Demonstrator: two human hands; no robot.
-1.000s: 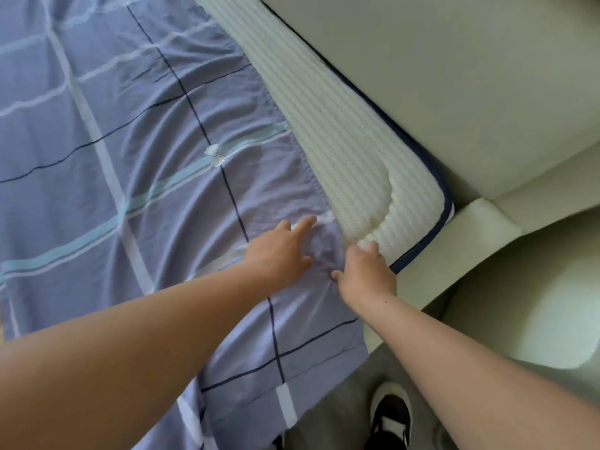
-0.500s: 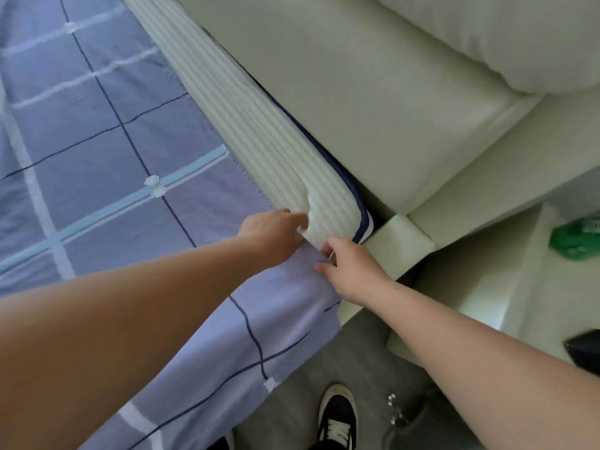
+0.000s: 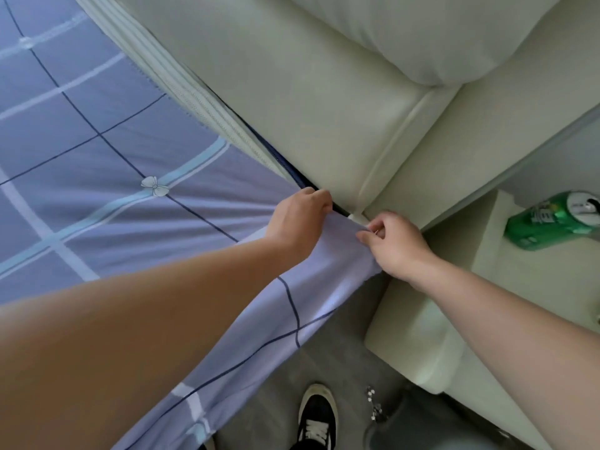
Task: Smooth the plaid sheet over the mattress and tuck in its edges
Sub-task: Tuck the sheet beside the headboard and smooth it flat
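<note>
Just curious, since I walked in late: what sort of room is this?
Most likely a bedroom: a plaid sheet covers a mattress against a padded headboard, with a green can on a bedside stand.

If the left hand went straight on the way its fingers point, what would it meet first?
Probably the cream padded headboard. The left hand, gripping the plaid sheet at the mattress corner, points up-right at it; the gap looks small, though depth is unclear.

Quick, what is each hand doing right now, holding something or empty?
Left hand: fingers curled over the plaid sheet at the mattress corner, gripping it.
Right hand: pinching the sheet's edge.
</note>
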